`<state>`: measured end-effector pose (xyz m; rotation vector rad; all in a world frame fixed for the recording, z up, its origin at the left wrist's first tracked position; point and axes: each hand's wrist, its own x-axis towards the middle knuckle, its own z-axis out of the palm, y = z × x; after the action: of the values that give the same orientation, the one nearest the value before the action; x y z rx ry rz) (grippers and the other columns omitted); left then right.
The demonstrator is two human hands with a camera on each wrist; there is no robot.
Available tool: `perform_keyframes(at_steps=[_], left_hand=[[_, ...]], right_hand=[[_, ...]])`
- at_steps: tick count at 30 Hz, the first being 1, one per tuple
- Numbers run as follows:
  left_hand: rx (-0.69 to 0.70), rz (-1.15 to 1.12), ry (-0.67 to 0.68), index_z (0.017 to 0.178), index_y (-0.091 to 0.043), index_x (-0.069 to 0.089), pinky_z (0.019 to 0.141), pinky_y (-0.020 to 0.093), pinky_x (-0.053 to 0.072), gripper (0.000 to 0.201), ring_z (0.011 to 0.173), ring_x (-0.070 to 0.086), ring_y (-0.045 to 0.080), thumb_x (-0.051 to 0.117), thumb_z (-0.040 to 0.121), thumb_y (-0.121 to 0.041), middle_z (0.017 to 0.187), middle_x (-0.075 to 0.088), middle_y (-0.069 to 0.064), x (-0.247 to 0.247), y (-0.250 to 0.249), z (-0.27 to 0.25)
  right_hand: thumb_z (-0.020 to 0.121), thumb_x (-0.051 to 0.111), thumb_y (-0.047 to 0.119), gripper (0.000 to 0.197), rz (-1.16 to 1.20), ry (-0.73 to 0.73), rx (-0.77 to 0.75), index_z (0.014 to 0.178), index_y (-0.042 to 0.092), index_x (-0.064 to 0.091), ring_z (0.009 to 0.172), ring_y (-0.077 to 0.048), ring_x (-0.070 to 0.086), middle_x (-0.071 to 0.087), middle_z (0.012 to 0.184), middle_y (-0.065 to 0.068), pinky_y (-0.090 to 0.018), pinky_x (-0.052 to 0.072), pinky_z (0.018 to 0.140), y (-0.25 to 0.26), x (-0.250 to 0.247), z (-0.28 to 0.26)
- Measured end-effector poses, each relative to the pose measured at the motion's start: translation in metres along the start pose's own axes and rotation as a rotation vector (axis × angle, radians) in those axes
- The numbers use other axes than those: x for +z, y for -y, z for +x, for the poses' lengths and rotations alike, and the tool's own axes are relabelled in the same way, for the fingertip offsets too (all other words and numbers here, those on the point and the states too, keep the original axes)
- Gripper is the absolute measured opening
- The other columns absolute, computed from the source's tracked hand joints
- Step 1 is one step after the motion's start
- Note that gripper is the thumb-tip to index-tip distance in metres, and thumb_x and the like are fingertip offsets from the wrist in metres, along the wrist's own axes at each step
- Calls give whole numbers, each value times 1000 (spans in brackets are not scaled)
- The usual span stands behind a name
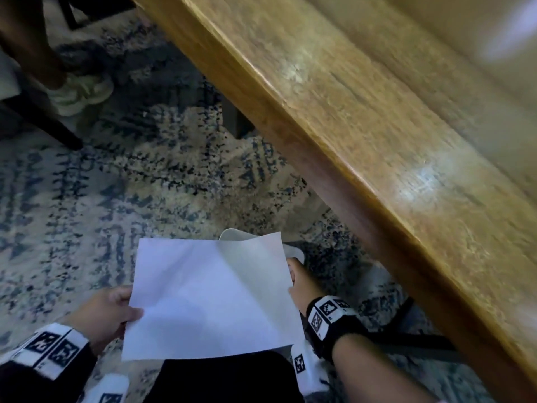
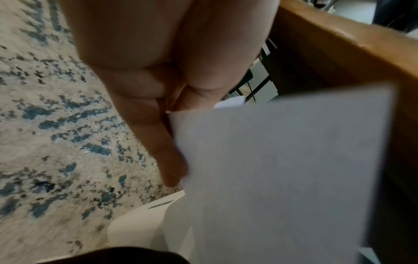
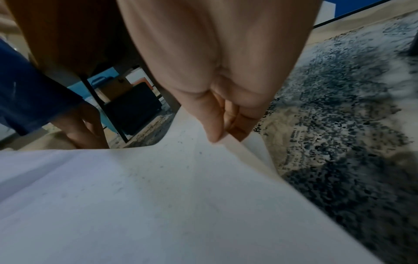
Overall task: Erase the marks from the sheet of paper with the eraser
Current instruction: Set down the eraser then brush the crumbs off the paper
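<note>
Sheet of paper held in the air between both hands, beside the wooden surface.

The left hand (image 1: 107, 312) pinches the left edge of the sheet of paper (image 1: 209, 298), thumb on top; the right hand (image 1: 299, 282) pinches its right edge, where the sheet curls up. The paper hangs over a blue-and-cream patterned rug (image 1: 116, 193), below the surface (image 1: 377, 117) edge. Faint specks show on it in the right wrist view.

Blue-speckled rug (image 1: 122, 184) beneath glossy wooden table (image 1: 377, 126).
</note>
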<state>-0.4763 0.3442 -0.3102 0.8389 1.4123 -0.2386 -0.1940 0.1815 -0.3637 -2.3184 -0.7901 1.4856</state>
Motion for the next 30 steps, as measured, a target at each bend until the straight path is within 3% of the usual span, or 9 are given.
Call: perform_keyframes(at_steps=[4,7,9,15,20,22,24,26,30], left_hand=[[43,-3,-82,83,-1,71,83,50,49,27,84,62,42,51,76,16,88,71,24,2,10,-5],[71,-93,-58,83,0,70,59,31,55,30,73,64,33,49,72,19,80,74,18,11,14,-11],[89,-147,-46,79,-2,68,50,27,57,33,64,66,28,45,73,22,67,75,11,22,12,-14],[154,-116,-95,69,-2,67,42,18,50,37,44,61,15,43,71,26,53,70,5,45,8,-3],[113,-108,-143,66,-4,70,57,28,49,44,69,54,29,37,68,26,77,62,22,55,12,11],[112,-108,-118,74,1,67,61,31,49,40,71,54,30,36,68,26,80,61,24,60,9,11],[118,-92,-122,74,1,68,68,37,48,38,71,56,31,39,65,25,79,62,25,64,8,11],[128,-42,-133,70,-4,70,73,44,50,35,69,59,33,46,58,19,76,66,24,68,7,12],[169,65,-148,76,-9,56,68,37,53,26,69,58,28,49,72,16,84,61,18,79,2,13]], right_hand=[[87,37,-7,56,-132,19,-12,133,24,42,72,-14,43,36,73,12,-32,43,73,-6,5,30],[90,38,-6,63,-195,102,0,144,26,30,106,-22,51,56,115,2,-35,42,96,-5,11,49],[90,41,-7,71,-256,148,26,149,27,19,128,-28,42,40,145,-5,-39,38,104,-5,15,60],[92,41,-3,72,-340,179,20,150,23,9,130,-25,42,36,149,-4,-33,38,103,-11,33,89],[97,41,9,71,-385,306,60,150,26,-3,78,-25,55,58,111,-16,-33,41,67,-20,39,99],[99,40,18,66,-388,320,56,150,23,0,105,-29,56,43,140,-15,-35,46,84,-22,37,97],[101,37,25,61,-385,332,1,150,16,2,138,-27,30,15,157,-9,-37,30,110,-18,33,91],[101,33,33,61,-317,333,-88,150,13,2,145,-18,4,-1,158,-4,-36,9,118,-5,32,80],[101,31,33,60,-222,327,-429,149,16,-1,143,-10,-11,-7,157,-1,-35,-7,117,43,51,38]])
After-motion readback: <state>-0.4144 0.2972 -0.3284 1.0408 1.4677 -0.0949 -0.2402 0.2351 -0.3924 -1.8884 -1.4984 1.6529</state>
